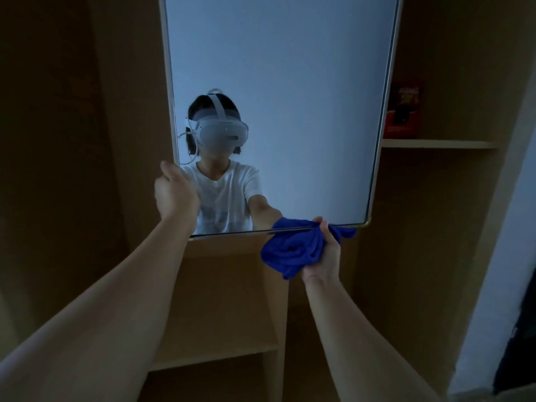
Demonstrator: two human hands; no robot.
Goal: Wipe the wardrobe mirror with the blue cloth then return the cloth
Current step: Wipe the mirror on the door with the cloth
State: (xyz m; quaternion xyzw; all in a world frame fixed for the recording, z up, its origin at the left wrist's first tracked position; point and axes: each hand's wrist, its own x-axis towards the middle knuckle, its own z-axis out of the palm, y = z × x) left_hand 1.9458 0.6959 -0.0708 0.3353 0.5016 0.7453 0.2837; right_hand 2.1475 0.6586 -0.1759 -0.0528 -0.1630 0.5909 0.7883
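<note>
1. The wardrobe mirror [290,82] fills the upper middle of the frame, a tall pane in a thin pale frame, its lower edge running across the middle of the picture.
2. The blue cloth [293,252] is bunched in a thick wad at the mirror's lower edge, right of centre. Its top fold lies against the bottom rim of the mirror, and a small tail pokes out to the right, just short of the lower right corner.
3. The right hand [324,256] grips the cloth from the right and from below. Its fingers curl round the wad, with a fingertip showing above the cloth at the rim. Most of the cloth bulges out to the left of the palm.
4. The left hand [174,192] is at the mirror's left edge, left of centre in the frame. Its fingers wrap round the frame there and hold it.
5. The glass reflects a person in a white shirt with a headset, one arm reaching toward the cloth.
6. On the right, a wooden shelf [435,144] carries a red box [403,108], dim in shadow.
7. Below the mirror, lower shelves [214,356] of the wardrobe show between the two forearms.
</note>
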